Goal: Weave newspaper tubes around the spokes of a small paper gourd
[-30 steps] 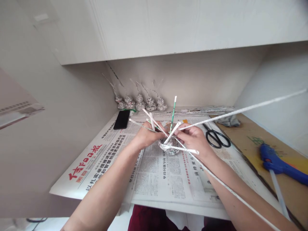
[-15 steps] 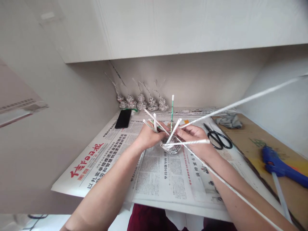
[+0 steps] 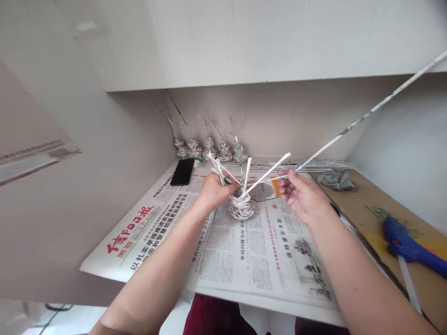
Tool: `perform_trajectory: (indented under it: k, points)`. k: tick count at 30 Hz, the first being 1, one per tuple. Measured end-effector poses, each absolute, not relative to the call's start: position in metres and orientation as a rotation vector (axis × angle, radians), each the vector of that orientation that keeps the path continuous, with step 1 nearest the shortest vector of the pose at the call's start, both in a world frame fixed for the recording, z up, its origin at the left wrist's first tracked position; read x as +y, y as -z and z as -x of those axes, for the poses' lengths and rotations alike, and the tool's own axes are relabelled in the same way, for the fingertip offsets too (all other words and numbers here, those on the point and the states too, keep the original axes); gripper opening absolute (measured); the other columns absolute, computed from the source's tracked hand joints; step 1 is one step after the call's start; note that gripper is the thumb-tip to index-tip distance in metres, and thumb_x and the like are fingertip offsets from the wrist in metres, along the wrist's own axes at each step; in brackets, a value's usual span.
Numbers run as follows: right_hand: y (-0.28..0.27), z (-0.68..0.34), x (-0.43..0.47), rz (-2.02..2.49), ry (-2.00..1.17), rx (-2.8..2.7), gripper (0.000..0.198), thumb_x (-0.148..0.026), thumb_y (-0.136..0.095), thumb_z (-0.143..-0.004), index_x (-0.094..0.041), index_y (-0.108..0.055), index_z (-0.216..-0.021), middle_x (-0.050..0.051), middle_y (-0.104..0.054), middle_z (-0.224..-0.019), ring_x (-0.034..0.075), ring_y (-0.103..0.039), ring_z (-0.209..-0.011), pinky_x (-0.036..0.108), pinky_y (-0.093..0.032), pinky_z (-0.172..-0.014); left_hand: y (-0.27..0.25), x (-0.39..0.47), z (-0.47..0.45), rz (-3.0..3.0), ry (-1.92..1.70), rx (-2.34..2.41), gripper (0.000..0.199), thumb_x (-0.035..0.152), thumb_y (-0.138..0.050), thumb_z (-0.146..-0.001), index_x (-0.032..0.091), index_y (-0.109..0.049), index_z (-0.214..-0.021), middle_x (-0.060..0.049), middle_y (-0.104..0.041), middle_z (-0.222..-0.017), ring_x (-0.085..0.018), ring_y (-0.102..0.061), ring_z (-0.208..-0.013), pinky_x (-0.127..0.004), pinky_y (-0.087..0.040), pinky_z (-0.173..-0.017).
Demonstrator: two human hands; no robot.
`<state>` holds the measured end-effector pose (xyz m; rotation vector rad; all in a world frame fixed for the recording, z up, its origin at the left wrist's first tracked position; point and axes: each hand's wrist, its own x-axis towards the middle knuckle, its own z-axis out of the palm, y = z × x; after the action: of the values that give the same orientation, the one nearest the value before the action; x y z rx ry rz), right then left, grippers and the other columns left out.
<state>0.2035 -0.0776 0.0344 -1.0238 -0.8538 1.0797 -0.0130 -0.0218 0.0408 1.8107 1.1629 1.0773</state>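
Observation:
A small woven paper gourd (image 3: 241, 208) of rolled newspaper stands over the newspaper-covered table, with several short paper spokes sticking up from its rim, one of them green (image 3: 239, 153). My left hand (image 3: 217, 190) grips its upper left side, fingers wrapped round the rim and some spokes. My right hand (image 3: 300, 193) is off to the right, thumb and fingertips pinching a long rolled paper strip (image 3: 321, 150). That strip runs from the gourd's rim through my fingers up to the top right edge of the view.
Several finished-looking woven gourds (image 3: 224, 151) line the back wall beside a black phone (image 3: 182, 171). Paper rolls (image 3: 307, 165) lie behind. At right are a grey cloth (image 3: 335, 179) and a blue glue gun (image 3: 407, 239) on cardboard. A white panel (image 3: 258, 42) overhangs the table.
My right hand has moved away from the gourd to the right, drawing the long strip out straight. The spokes have shifted; my left hand stays on the gourd. The scissors are now hidden.

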Motion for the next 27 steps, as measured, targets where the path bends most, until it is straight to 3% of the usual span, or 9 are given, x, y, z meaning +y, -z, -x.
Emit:
perform_trajectory:
  k: [3, 6, 8, 11, 14, 20, 27]
  points:
    - [-0.024, -0.204, -0.074, 1.209, -1.100, -0.897, 0.031, -0.047, -0.072, -0.072, -0.020, -0.066, -0.085, 0.001, -0.062, -0.064, 0.011, -0.054, -0.048, 0.023, -0.040, -0.040, -0.042, -0.026, 0.011, -1.818, -1.069, 1.131, 0.011, 0.019, -0.071, -0.066, 0.014, -0.072, -0.076, -0.007, -0.074, -0.078, -0.019, -0.068, -0.076, -0.031, -0.053, -0.073]
    - [-0.014, -0.197, -0.077, 1.523, -1.002, -1.247, 0.038, -0.055, -0.066, -0.076, -0.018, -0.066, -0.066, 0.002, -0.060, -0.051, 0.011, -0.048, -0.038, 0.024, -0.030, -0.035, -0.045, -0.031, 0.009, -1.869, -1.040, 1.083, 0.010, 0.019, -0.070, -0.068, 0.014, -0.072, -0.076, -0.006, -0.073, -0.078, -0.019, -0.068, -0.075, -0.030, -0.053, -0.071]
    - [-0.011, -0.188, -0.081, 1.583, -0.856, -1.411, 0.040, -0.055, -0.064, -0.077, -0.019, -0.065, -0.059, 0.002, -0.058, -0.047, 0.011, -0.047, -0.038, 0.025, -0.031, -0.037, -0.046, -0.033, 0.008, -1.899, -1.034, 1.082, 0.010, 0.020, -0.070, -0.068, 0.014, -0.072, -0.076, -0.006, -0.073, -0.077, -0.019, -0.068, -0.075, -0.030, -0.052, -0.071]
    - [-0.016, -0.173, -0.087, 1.360, -0.836, -1.385, 0.026, -0.046, -0.066, -0.077, -0.020, -0.068, -0.077, 0.002, -0.066, -0.064, 0.012, -0.055, -0.050, 0.025, -0.039, -0.045, -0.046, -0.037, 0.007, -1.928, -1.026, 1.113, 0.010, 0.021, -0.070, -0.068, 0.015, -0.071, -0.075, -0.005, -0.073, -0.076, -0.019, -0.067, -0.074, -0.030, -0.052, -0.071]
    - [-0.024, -0.164, -0.091, 1.188, -0.962, -1.312, 0.028, -0.039, -0.071, -0.074, -0.019, -0.067, -0.093, 0.003, -0.069, -0.077, 0.012, -0.058, -0.057, 0.025, -0.044, -0.051, -0.046, -0.040, 0.005, -1.950, -1.032, 1.141, 0.009, 0.021, -0.068, -0.068, 0.016, -0.071, -0.075, -0.004, -0.072, -0.074, -0.019, -0.067, -0.071, -0.030, -0.051, -0.069]
    - [-0.020, -0.163, -0.089, 1.187, -0.958, -1.276, 0.025, -0.032, -0.078, -0.066, -0.018, -0.067, -0.084, 0.002, -0.069, -0.075, 0.016, -0.063, -0.066, 0.028, -0.049, -0.061, -0.039, -0.045, 0.000, -1.962, -1.094, 1.076, 0.011, 0.017, -0.066, -0.068, 0.018, -0.070, -0.077, -0.002, -0.072, -0.075, -0.017, -0.066, -0.069, -0.027, -0.050, -0.065]
    - [-0.020, -0.160, -0.090, 1.089, -0.881, -1.191, 0.022, -0.032, -0.077, -0.067, -0.020, -0.061, -0.077, 0.001, -0.066, -0.075, 0.015, -0.062, -0.068, 0.028, -0.049, -0.063, -0.033, -0.041, 0.000, -1.986, -1.081, 1.101, 0.010, 0.024, -0.067, -0.071, 0.018, -0.069, -0.078, -0.003, -0.071, -0.072, -0.015, -0.063, -0.063, -0.026, -0.048, -0.060]
